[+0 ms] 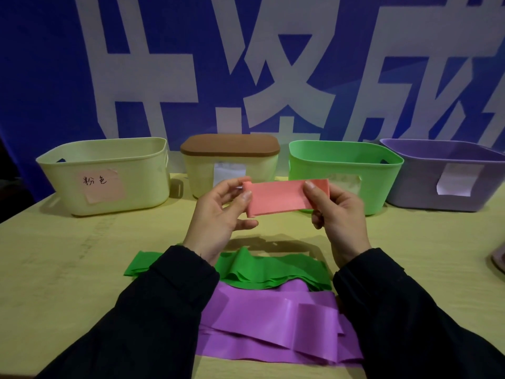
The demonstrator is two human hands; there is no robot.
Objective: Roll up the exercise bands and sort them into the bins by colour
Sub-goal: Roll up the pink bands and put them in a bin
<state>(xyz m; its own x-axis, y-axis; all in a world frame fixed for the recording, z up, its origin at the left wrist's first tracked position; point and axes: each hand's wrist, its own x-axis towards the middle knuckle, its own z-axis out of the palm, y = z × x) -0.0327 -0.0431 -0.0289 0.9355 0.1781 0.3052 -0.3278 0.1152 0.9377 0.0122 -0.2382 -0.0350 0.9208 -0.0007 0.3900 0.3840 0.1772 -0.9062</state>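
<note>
Pinched at either end by left hand (pixel 218 212) and right hand (pixel 337 212): a folded pink band (pixel 278 196), raised for rolling. Ahead, destination likely: the cream bin (pixel 136 192) with pink label (pixel 102 187). Awaiting turns below: green band (pixel 267 272), purple band (pixel 267 324).

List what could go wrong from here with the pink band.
The pink band, folded flat and pinched at its ends by the left hand and right hand, might spring open if either grip loosens. It could also land in the nearer green bin rather than the cream bin bearing the pink label.

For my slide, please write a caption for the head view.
Both hands hold a folded pink band above green and purple bands.
</note>
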